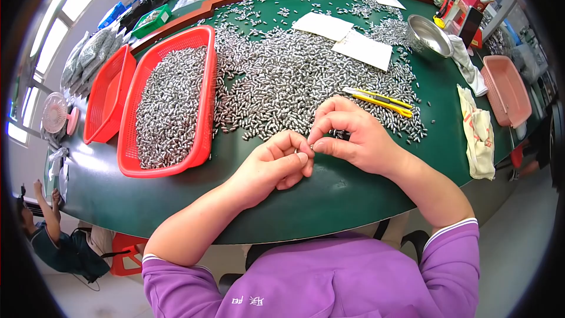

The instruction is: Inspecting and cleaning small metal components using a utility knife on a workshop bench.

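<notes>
Filled basket (209, 82): heaped with metal pieces (170, 106), likely the finished share.
Left hand (274, 163): right of the basket, fingers curled, thumb pressed in.
Loose pile (282, 70): right of the basket, likely what remains.
Right hand (360, 141): farther right of the basket, apparently pinching one small piece (312, 146).

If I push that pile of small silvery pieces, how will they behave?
The silvery pieces would probably scatter, since they lie loose. Their rounded, elongated shape suggests they may roll, and their shine hints at slippery surfaces.
</notes>
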The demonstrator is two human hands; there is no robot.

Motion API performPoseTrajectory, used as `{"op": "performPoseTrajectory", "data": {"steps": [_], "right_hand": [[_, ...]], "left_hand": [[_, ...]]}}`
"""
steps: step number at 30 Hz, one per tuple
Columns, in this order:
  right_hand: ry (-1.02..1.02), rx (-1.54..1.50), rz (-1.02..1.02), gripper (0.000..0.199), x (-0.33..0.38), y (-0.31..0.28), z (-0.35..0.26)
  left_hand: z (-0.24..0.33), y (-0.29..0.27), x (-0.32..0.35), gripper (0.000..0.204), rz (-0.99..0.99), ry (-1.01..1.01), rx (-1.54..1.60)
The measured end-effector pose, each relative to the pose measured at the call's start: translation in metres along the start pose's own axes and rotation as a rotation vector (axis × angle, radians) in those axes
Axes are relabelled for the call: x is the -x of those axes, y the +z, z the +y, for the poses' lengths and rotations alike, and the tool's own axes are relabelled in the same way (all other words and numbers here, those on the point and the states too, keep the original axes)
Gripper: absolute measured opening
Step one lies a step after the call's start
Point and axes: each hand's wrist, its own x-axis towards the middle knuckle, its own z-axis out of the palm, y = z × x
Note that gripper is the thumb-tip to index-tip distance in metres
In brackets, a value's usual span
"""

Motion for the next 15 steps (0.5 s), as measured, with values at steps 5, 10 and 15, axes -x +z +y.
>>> {"op": "performPoseTrajectory", "data": {"steps": [5, 10, 15], "right_hand": [[-0.038, -0.028, -0.004, 0.012, -0.0015, 0.0016, 0.0013], [-0.124, 0.003, 0.019, 0.014, -0.001, 0.0043, 0.0004], [-0.178, 0.178, 0.118, 0.015, -0.0029, 0.0003, -0.0003]], "left_hand": [[-0.0015, -0.0003, -0.0002, 0.01, 0.003, 0.015, 0.044], [-0.0004, 0.0001, 0.0001, 0.013, 0.014, -0.023, -0.031], [-0.0001, -0.0002, 0.0, 0.012, 0.005, -0.006, -0.022]]}}
